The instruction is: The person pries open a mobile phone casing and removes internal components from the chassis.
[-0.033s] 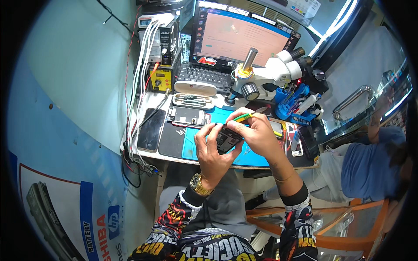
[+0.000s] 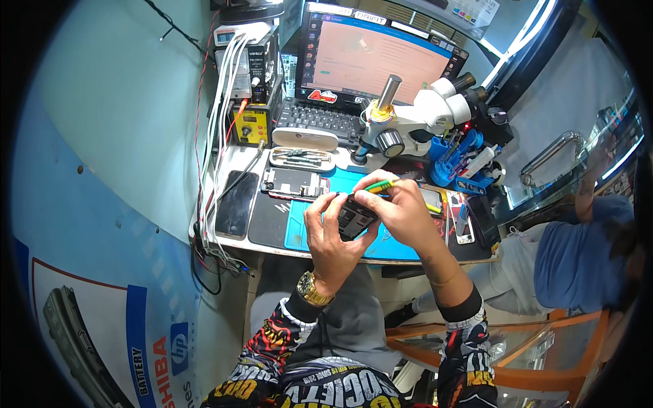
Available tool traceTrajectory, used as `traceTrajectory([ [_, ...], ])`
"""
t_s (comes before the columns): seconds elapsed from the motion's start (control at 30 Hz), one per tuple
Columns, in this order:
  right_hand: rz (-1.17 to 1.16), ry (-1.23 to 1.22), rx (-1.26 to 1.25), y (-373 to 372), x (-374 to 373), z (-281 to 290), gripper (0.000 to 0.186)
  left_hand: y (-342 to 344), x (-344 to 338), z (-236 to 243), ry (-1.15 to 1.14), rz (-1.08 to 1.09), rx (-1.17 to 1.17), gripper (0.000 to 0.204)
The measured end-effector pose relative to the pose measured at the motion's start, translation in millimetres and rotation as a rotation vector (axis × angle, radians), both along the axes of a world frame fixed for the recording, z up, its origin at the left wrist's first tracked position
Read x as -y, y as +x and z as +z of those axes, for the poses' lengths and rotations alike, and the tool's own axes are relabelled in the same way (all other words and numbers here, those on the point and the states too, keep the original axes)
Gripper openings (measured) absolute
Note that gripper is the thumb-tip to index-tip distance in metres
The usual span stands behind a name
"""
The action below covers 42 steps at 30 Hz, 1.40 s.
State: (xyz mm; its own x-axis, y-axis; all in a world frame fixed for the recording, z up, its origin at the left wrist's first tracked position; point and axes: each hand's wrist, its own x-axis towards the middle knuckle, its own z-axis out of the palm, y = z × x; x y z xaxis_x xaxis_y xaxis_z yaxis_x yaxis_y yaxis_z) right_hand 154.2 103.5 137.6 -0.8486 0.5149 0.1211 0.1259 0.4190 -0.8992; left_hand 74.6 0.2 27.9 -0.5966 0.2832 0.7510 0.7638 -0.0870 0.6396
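An opened phone with dark internal parts showing is held tilted above the blue mat. My left hand is closed round its left side, fingers at the top edge and thumb at the lower right. My right hand pinches at the phone's upper right corner. Lying across its fingers is a slim green and yellow tool handle; the tool's tip cannot be made out. Just left of my hands, a second dismantled phone lies on a dark mat.
A dark phone lies at the left edge. Behind are an open case of screwdrivers, a keyboard, a monitor and a microscope. A blue tool holder stands right. Another person is at far right.
The green and yellow handle has tilted very slightly in my right hand. Both hands and the phone are in nearly the same place.
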Motion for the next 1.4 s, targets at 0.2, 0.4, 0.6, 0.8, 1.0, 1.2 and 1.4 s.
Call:
traceTrajectory([
  [0.2, -0.178, 0.313, -0.208, 31, 20, -19, 0.010, -3, 2, 0, -0.014, -0.058, 0.022, 0.069],
  [0.4, -0.160, 0.365, -0.258, 48, 23, -32, 0.012, -4, 6, 3, -0.057, -0.059, -0.008, 0.066],
  [0.6, -0.073, 0.818, -0.330, 48, 26, -52, 0.031, -5, 5, 4, -0.050, -0.092, -0.010, 0.065],
  [0.8, -0.096, 1.003, -0.368, 44, 30, -63, 0.039, -5, 7, 4, -0.043, -0.102, -0.020, 0.066],
  [1.0, -0.120, 0.702, -0.395, 46, 35, -52, 0.034, -4, 8, 2, -0.030, -0.105, -0.020, 0.063],
  [1.2, -0.228, 0.455, -0.342, 46, 42, -48, 0.020, -4, 12, -1, -0.013, -0.111, 0.001, 0.064],
  [1.4, -0.180, 0.421, -0.341, 49, 47, -46, 0.018, -4, 19, -4, 0.008, -0.128, -0.010, 0.070],
])
